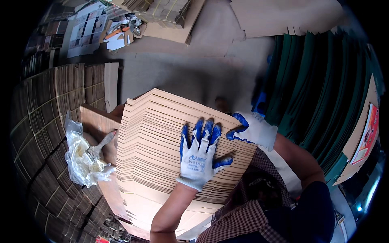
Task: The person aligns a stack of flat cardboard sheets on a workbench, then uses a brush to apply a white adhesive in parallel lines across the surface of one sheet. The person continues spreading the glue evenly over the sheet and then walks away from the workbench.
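Note:
Brown cardboard sheets (154, 133) lie fanned out in overlapping steps in front of me, their edges making a row of ridges. My left hand (198, 158), in a white glove with blue coated fingers, rests flat on them with its fingers spread. At the far right edge of the sheets is my right hand (253, 130), gloved alike. Its thumb lies on top and a bent finger shows along the edge, gripping there; its other fingers are hidden.
Left of the sheets, a crumpled clear plastic bag (85, 158) with a brush (106, 139) sits on a wooden board (97, 119). Strapped cardboard stacks (44, 97) line the left. Dark green sheets (316, 85) stand at right. Bundled cardboard (166, 14) lies across the floor (162, 73).

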A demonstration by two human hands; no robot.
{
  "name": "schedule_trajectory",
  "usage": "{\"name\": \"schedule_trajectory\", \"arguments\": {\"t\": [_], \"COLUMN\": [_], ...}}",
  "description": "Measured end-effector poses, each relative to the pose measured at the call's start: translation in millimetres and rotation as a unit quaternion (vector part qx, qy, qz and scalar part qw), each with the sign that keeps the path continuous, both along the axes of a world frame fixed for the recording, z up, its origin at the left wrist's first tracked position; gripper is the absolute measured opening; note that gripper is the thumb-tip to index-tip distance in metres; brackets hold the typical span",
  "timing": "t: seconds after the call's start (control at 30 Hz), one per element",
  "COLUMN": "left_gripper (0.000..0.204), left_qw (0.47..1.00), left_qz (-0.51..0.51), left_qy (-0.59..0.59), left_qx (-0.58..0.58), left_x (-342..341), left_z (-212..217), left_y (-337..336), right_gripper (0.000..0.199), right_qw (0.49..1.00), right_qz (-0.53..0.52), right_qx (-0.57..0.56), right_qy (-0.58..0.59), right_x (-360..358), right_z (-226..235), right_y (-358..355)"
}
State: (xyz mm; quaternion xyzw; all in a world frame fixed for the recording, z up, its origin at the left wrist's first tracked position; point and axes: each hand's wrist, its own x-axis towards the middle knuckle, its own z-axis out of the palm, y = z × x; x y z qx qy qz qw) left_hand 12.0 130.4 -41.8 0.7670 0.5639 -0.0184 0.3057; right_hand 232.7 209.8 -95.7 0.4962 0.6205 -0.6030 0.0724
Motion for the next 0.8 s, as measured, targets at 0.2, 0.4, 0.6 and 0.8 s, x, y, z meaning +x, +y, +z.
{"name": "schedule_trajectory", "arguments": {"t": [0.2, 0.4, 0.6, 0.8], "left_gripper": [0.093, 0.093, 0.092, 0.094], "left_qw": [1.000, 1.000, 0.999, 0.998], "left_qz": [-0.001, -0.009, -0.019, -0.013], "left_qy": [-0.004, 0.010, 0.015, 0.009], "left_qx": [0.009, 0.015, 0.035, 0.053], "left_x": [-3, -5, -8, -11], "left_z": [0, 1, 1, -1], "left_y": [-3, -11, -16, -26], "right_gripper": [0.046, 0.049, 0.051, 0.075], "right_qw": [1.000, 0.999, 0.997, 0.988], "right_qz": [-0.001, 0.028, 0.022, 0.050], "right_qx": [0.010, 0.013, 0.065, 0.130], "right_qy": [-0.022, -0.045, -0.018, -0.059], "right_x": [-8, -11, -7, -8], "right_z": [15, 17, 10, 21], "right_y": [4, 9, 0, -5]}}
